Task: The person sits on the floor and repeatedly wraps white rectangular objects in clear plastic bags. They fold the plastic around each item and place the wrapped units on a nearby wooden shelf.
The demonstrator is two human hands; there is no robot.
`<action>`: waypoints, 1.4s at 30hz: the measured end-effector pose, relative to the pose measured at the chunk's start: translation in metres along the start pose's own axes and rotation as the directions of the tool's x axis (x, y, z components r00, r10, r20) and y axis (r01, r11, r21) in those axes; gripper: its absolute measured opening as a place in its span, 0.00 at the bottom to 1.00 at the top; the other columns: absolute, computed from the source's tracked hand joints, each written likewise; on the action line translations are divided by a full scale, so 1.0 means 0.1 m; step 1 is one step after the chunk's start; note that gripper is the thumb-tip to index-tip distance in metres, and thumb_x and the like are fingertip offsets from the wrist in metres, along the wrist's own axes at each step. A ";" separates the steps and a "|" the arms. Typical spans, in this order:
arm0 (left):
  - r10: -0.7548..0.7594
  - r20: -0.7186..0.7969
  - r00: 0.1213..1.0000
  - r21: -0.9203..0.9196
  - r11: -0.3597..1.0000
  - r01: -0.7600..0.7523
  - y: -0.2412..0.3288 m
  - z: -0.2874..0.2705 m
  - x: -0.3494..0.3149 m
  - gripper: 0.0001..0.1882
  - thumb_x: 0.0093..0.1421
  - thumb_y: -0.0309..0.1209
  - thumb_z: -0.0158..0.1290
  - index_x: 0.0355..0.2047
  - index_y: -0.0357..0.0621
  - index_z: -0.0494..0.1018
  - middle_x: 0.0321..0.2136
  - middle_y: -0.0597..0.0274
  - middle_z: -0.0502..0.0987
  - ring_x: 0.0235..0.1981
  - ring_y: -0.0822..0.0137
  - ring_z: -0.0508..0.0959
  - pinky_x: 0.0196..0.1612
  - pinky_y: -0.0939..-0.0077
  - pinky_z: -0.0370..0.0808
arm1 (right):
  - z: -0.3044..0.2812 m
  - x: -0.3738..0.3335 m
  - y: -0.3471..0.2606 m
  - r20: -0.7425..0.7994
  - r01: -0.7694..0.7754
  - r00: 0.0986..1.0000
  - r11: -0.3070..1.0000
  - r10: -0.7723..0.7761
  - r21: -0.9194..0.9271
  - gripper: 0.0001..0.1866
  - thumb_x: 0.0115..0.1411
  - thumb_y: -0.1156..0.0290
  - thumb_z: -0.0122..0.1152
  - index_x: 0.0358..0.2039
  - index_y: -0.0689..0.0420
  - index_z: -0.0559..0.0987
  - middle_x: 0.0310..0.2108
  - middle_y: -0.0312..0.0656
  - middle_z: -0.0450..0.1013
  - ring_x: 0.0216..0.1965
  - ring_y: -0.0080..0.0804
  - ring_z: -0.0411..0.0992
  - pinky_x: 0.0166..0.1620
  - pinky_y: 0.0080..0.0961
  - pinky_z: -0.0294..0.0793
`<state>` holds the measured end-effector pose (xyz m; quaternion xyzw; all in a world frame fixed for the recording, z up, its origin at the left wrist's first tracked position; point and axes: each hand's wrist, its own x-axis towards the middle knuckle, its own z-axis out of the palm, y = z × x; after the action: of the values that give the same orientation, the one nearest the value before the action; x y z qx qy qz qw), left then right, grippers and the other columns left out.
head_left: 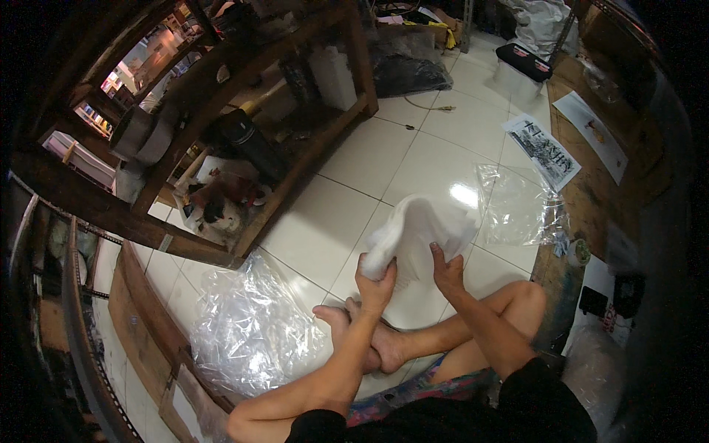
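My left hand [375, 283] is closed round one end of a soft white bundle [410, 225], which looks like stacked thin sheets or bags. From that grip the bundle arches up and droops to the right, its loose edges fanned out. My right hand [448, 275] is raised just below the drooping side, thumb and a finger apart. Its thumb tip overlaps the white layers, though whether it touches them is hard to tell. Under my left forearm, to the left, lies a large crumpled heap of clear plastic [251, 325].
My bare feet [388, 347] are crossed on the tiled floor [354, 155]. A flat clear plastic bag [517, 207] and a printed sheet [543, 151] lie to the right. A wooden shelf unit [295, 177] stands at left; a lidded tub [521, 70] sits far right.
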<state>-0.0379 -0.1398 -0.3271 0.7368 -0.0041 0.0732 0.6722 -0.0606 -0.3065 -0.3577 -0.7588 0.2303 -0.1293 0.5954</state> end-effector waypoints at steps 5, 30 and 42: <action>0.303 0.136 0.943 0.348 0.877 -0.332 -0.01 -0.06 -0.09 0.26 0.46 0.31 0.65 0.43 0.34 0.69 0.42 0.50 0.72 0.44 0.55 0.74 0.45 0.66 0.72 | -0.15 -0.20 -0.45 -0.040 0.134 0.991 0.972 -0.129 0.194 0.16 0.59 0.66 0.60 0.37 0.70 0.76 0.32 0.52 0.76 0.36 0.36 0.74 0.39 0.30 0.72; 0.076 0.146 0.986 0.093 0.992 -0.090 -0.13 0.04 -0.11 0.34 0.46 0.28 0.64 0.52 0.33 0.64 0.47 0.46 0.72 0.46 0.55 0.76 0.48 0.68 0.73 | -0.06 -0.22 -0.02 0.092 0.126 0.987 0.991 -0.130 0.049 0.16 0.62 0.66 0.58 0.42 0.68 0.73 0.35 0.44 0.74 0.37 0.33 0.71 0.43 0.28 0.70; -0.001 -0.011 1.000 0.092 0.996 0.002 0.01 0.16 -0.15 0.34 0.45 0.29 0.63 0.52 0.33 0.64 0.46 0.46 0.72 0.46 0.55 0.74 0.50 0.68 0.70 | -0.14 -0.25 -0.09 0.103 0.297 0.952 0.952 -0.289 -0.070 0.19 0.61 0.62 0.57 0.45 0.66 0.74 0.43 0.52 0.74 0.43 0.44 0.73 0.47 0.35 0.69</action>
<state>-0.0515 -0.1568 -0.3295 0.7665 0.0036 0.0770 0.6376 -0.0866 -0.3043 -0.3435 -0.8143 0.0929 -0.1717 0.5466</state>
